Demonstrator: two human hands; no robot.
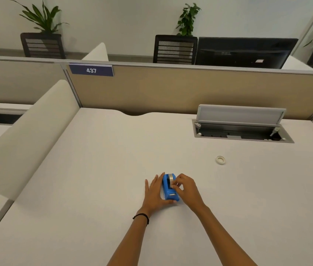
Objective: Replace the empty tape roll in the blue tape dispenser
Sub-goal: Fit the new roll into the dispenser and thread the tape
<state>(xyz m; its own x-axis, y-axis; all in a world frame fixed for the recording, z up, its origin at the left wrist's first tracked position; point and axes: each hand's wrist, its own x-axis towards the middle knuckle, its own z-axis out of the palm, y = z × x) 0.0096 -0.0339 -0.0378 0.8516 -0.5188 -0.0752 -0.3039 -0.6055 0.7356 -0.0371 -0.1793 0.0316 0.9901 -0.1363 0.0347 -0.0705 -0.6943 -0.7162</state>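
Your left hand (pixel 154 192) lies flat and open against the left side of the blue tape dispenser (pixel 169 188), fingers stretched out along it, thumb tucked near its front end. It steadies the dispenser but does not wrap around it. Your right hand (pixel 187 189) comes in from the other side with its fingers bent — the fingertips (pixel 175 184) pinch at the roll (pixel 170 177) that sits in the top of the dispenser. That is your grip right now: pinched on the roll.

The dispenser stands on the white counter (pixel 94 189), close in front of you, its cutter end toward you. A thin black band (pixel 141 216) goes around your left wrist.

Farther off to the right, well apart from your hands, a small pale tape ring (pixel 220 160) lies flat on the counter. Behind it a cable box (pixel 242 131) is sunk into the counter — its lid stands open.
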